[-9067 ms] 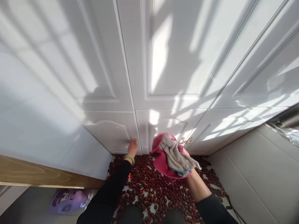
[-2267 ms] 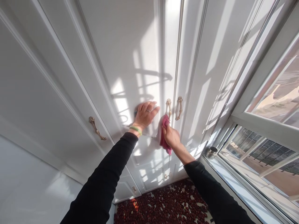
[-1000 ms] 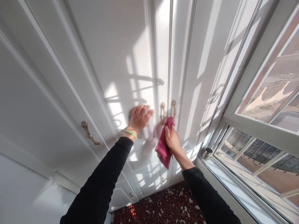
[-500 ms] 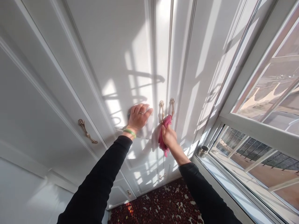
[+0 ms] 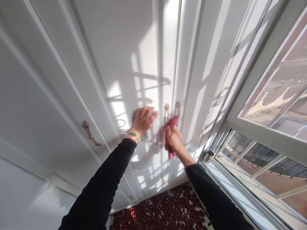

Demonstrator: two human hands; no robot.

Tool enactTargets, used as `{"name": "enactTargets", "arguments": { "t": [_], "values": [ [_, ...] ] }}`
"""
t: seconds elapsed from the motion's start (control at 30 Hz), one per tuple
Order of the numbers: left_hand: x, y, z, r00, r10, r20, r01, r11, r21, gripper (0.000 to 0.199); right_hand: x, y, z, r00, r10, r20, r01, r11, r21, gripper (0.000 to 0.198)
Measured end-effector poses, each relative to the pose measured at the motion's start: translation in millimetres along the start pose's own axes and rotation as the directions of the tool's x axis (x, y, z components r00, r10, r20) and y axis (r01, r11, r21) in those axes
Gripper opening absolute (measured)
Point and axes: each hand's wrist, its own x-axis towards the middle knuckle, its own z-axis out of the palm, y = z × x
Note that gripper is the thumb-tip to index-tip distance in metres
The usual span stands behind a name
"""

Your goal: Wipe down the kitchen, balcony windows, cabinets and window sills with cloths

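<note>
My right hand grips a crumpled pink cloth. The cloth's upper end is against the lower part of the right golden handle, beside the left golden handle of the pair on the white cabinet doors. To the left, my left hand is in front of the door with its fingers curled, back towards me. A small dark-green bit and a pale edge show around it, so it seems to hold something, mostly hidden. A ring and a green bangle are on this hand and wrist.
Another golden handle juts from the door at left. Small knobs sit on the lower doors. Many dark red fruits cover the floor. At right, a metal cup-like object stands on the sill below a barred window.
My right hand and the cloth have shifted slightly, and the cloth's lower end is bunched a little differently. The left hand stays almost in place; the view has drifted slightly.
</note>
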Motion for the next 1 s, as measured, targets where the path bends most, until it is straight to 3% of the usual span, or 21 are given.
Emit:
{"name": "enactTargets", "arguments": {
  "t": [0.13, 0.27, 0.37, 0.47, 0.6, 0.67, 0.77, 0.83, 1.0],
  "values": [
    [2, -2, 0, 0.999, 0.024, -0.025, -0.023, 0.999, 0.042, 0.027, 17, -8, -21, 0.999, -0.051, -0.004, 0.051, 0.998, 0.039, 0.05],
    [4, -3, -2, 0.993, 0.076, -0.085, -0.067, 0.993, 0.097, 0.026, 6, 21, -23, 0.983, -0.175, 0.059, 0.169, 0.981, 0.094, 0.043],
    [3, -3, -2, 0.998, 0.041, -0.053, -0.037, 0.996, 0.083, 0.028, -2, 50, -19, 0.987, -0.135, -0.09, 0.154, 0.955, 0.255, 0.047],
    [2, -3, -2, 1.0, 0.002, -0.009, -0.002, 0.999, 0.049, 0.03, 10, 61, -21, 0.953, -0.096, -0.286, 0.217, 0.876, 0.43, 0.046],
    [1, -3, -2, 0.999, -0.047, 0.027, 0.047, 0.999, 0.006, 0.028, 43, 55, -26, 0.932, -0.11, -0.345, 0.295, 0.781, 0.55, 0.031],
    [1, -3, -2, 0.999, -0.052, 0.017, 0.051, 0.999, 0.004, 0.028, 57, 50, -30, 0.898, -0.132, -0.42, 0.356, 0.78, 0.515, 0.024],
    [1, -3, -2, 0.998, -0.055, 0.022, 0.055, 0.998, -0.003, 0.029, 75, 40, -39, 0.794, -0.234, -0.561, 0.508, 0.762, 0.401, 0.018],
    [0, -4, -1, 0.997, -0.063, 0.04, 0.064, 0.998, -0.006, 0.029, 82, 36, -41, 0.765, -0.254, -0.592, 0.541, 0.752, 0.377, 0.017],
    [-1, -6, -1, 0.995, -0.078, 0.059, 0.078, 0.997, 0.0, 0.027, 64, 55, -17, 0.858, -0.146, -0.492, 0.406, 0.779, 0.477, 0.021]
  ]
}}
